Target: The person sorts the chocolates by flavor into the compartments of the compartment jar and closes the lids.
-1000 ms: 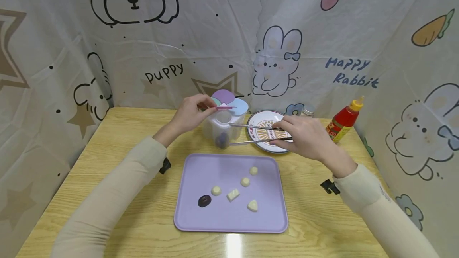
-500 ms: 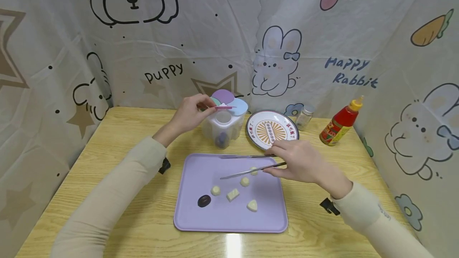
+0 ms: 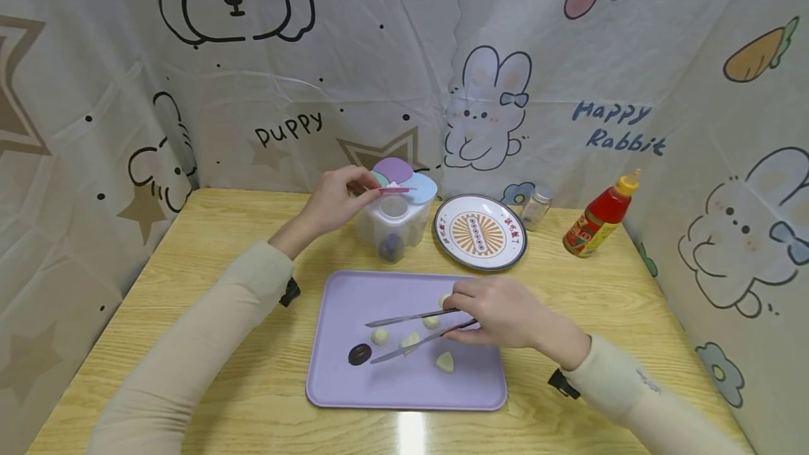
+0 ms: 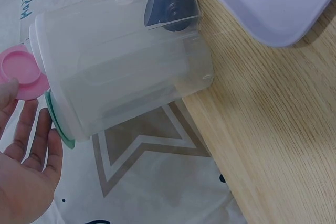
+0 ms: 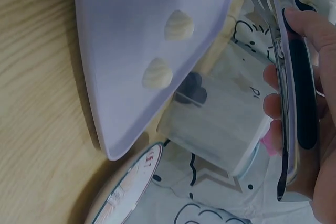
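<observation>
My left hand (image 3: 338, 199) pinches a raised pink lid (image 4: 23, 72) on a clear compartmented canister (image 4: 126, 72); the compartment under it is open. Dark pieces (image 4: 181, 6) lie at the bottom of that canister. My right hand (image 3: 502, 311) holds metal tongs (image 3: 398, 352) with dark grips, their arms spread and nothing between the tips. Those tips hang over the lilac tray (image 3: 354, 293), close to a dark oval chocolate (image 3: 360, 354) and a round white chocolate (image 3: 380, 335). Several more white chocolates lie there, including a triangular one (image 3: 445, 362); the tongs and fingers partly cover some.
A patterned plate (image 3: 450, 213) stands behind the tray, right of the canister. Beyond it are a small glass jar (image 3: 536, 209) and a red sauce bottle (image 3: 590, 223) with a yellow cap. A printed cloth (image 3: 284, 90) hangs behind the wooden table (image 3: 253, 371).
My right hand has brought the spread tongs from the canister's front down over the tray and leftward toward the dark chocolate. The left hand keeps the pink lid raised in the same spot.
</observation>
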`<state>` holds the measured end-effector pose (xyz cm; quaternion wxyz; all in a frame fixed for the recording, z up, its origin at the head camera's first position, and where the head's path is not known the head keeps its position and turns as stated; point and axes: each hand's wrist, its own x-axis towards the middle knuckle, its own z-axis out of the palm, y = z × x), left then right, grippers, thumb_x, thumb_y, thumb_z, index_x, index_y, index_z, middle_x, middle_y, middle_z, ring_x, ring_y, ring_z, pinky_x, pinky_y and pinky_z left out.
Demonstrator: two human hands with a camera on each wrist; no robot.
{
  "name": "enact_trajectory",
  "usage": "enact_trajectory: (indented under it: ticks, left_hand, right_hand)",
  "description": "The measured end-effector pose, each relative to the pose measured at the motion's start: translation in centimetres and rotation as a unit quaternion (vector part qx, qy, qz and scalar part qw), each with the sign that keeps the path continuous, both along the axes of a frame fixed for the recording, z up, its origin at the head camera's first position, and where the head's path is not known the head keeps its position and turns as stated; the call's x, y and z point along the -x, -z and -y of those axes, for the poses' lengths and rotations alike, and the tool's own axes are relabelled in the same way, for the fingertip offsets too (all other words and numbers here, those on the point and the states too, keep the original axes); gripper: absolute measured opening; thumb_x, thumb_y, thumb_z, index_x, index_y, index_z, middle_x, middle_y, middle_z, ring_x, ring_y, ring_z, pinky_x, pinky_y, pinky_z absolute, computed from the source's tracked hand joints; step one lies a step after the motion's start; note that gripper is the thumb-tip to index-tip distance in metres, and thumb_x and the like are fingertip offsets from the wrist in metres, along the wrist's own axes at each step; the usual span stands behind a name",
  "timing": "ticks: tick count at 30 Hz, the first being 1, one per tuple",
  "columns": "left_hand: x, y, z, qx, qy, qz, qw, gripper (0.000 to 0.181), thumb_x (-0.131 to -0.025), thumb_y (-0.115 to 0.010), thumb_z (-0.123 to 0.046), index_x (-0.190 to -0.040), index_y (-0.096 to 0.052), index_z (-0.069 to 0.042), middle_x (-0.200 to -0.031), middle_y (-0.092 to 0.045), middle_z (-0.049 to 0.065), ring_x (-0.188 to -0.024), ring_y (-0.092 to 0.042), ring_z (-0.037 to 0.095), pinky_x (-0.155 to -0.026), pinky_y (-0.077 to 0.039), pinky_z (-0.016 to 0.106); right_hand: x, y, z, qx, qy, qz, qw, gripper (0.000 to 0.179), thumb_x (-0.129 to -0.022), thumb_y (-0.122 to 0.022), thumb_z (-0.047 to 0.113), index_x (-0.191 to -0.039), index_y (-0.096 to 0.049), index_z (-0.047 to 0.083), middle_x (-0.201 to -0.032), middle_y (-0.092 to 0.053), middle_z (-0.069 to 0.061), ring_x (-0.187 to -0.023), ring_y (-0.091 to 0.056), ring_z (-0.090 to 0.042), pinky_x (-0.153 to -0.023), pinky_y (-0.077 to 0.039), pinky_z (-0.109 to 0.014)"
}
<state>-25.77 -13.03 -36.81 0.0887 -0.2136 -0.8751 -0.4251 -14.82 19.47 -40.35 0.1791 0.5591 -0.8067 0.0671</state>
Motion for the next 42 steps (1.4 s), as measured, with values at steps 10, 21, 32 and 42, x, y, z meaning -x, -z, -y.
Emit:
enact_trajectory:
  ticks: [10, 21, 32, 42]
  left_hand:
    - [0.0, -0.1, 0.0, -0.001, 0.000, 0.006, 1.0000, 0.012, -0.100, -0.073, -0.013, -0.107, -0.075, -0.004, -0.110, -0.076, 0.015, -0.098, -0.072, 0.027, -0.089, -0.058, 0.040]
    - [-0.1, 0.0, 0.0, -0.001, -0.002, 0.005, 1.0000, 0.012, -0.100, -0.073, -0.014, -0.108, -0.075, -0.005, -0.110, -0.076, 0.014, -0.098, -0.072, 0.027, -0.090, -0.059, 0.041]
    - [-0.1, 0.0, 0.0, -0.003, 0.002, 0.006, 1.0000, 0.012, -0.100, -0.073, -0.015, -0.108, -0.075, -0.005, -0.109, -0.076, 0.013, -0.098, -0.072, 0.027, -0.090, -0.059, 0.040]
    - [0.0, 0.1, 0.0, -0.002, 0.000, 0.004, 1.0000, 0.013, -0.100, -0.072, -0.014, -0.108, -0.075, -0.005, -0.110, -0.076, 0.015, -0.098, -0.072, 0.028, -0.090, -0.059, 0.042]
  right_hand:
    - [-0.1, 0.4, 2.1, -0.054, -0.030, 0.005, 0.9981, 0.028, -0.088, -0.082, 0.047, -0.097, -0.075, 0.021, -0.080, -0.066, 0.013, -0.066, -0.056, -0.001, -0.057, -0.046, -0.016]
    - [0.3, 0.7, 3.3, -0.088, -0.038, -0.006, 0.9954, 0.023, -0.087, -0.084, 0.044, -0.091, -0.075, 0.023, -0.081, -0.065, 0.015, -0.067, -0.057, -0.003, -0.056, -0.043, -0.016]
    - [0.3, 1.3, 3.6, -0.079, -0.036, -0.015, 0.9961, 0.019, -0.088, -0.083, 0.043, -0.088, -0.074, 0.026, -0.079, -0.063, 0.017, -0.064, -0.056, -0.001, -0.052, -0.042, -0.016]
    - [0.4, 1.5, 3.5, -0.060, -0.045, -0.016, 0.9971, 0.019, -0.088, -0.084, 0.042, -0.088, -0.075, 0.026, -0.078, -0.063, 0.017, -0.063, -0.055, -0.001, -0.052, -0.040, -0.015]
